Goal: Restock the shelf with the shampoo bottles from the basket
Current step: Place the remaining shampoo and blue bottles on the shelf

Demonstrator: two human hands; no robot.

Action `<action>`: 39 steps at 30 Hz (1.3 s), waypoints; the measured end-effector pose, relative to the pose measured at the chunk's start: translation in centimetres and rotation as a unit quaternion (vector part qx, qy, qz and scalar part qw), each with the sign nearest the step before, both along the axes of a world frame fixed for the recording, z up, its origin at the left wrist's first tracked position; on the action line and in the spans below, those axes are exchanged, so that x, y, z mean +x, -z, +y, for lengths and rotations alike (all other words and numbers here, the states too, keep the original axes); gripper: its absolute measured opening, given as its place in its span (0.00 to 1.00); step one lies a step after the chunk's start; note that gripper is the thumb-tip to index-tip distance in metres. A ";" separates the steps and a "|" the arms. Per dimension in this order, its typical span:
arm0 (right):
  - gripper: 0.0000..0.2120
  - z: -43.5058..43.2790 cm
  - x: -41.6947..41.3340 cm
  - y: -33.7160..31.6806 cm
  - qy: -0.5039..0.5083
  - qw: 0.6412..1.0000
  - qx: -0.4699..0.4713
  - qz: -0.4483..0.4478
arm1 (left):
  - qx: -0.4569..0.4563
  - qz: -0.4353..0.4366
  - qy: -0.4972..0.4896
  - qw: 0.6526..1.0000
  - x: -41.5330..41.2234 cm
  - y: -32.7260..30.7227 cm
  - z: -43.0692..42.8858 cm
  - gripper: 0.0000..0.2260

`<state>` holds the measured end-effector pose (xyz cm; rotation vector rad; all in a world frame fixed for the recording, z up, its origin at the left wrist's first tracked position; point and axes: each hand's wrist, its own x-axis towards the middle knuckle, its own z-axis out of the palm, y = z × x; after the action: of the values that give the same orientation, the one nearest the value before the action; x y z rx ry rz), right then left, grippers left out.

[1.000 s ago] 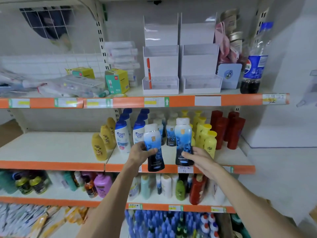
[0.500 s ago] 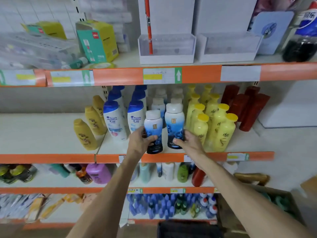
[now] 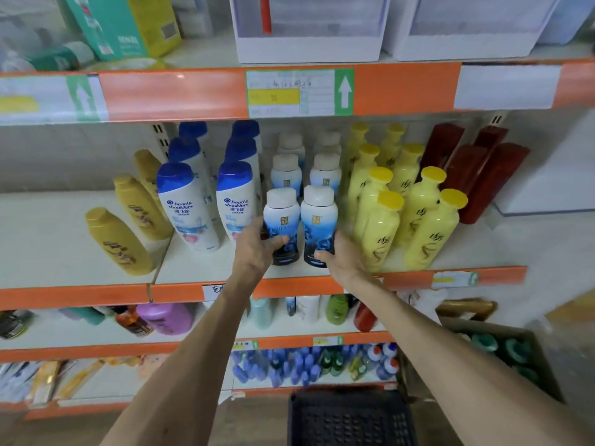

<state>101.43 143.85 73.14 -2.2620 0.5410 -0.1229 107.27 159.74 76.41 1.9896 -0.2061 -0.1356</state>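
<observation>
Two white-capped bottles [image 3: 300, 225], fading from white through blue to near-black (with small gold emblems), are gripped. Left of the hands, white bottles [image 3: 207, 209] are capped blue; right, yellow bottles [image 3: 404, 217]. Shelf edges [image 3: 483, 275] are coloured orange.

place: shop | signs: orange shelves [image 3: 180, 91], price label [image 3: 299, 91], rows of shampoo bottles [image 3: 383, 226]

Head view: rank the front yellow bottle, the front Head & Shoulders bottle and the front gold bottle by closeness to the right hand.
1. Front yellow bottle, just right of the right hand.
2. Front Head & Shoulders bottle, left, beyond the left hand.
3. Front gold bottle, far left.
</observation>
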 end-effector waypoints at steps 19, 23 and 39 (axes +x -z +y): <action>0.27 -0.7 3.6 0.0 0.042 0.981 0.171 -0.078 | -0.045 -0.006 0.037 0.998 2.6 1.8 -0.8 0.18; 0.26 -1.1 3.4 0.4 0.055 0.981 0.164 -0.090 | -0.045 -0.002 0.039 0.998 3.0 2.0 -1.1 0.19; 0.25 -1.1 4.0 1.0 0.092 0.978 0.163 -0.094 | -0.039 -0.021 0.062 0.997 3.7 2.5 -0.8 0.19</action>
<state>105.41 142.73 72.18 -1.8575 0.6203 -0.3153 110.96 158.95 73.92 1.9039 -0.3576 -0.1630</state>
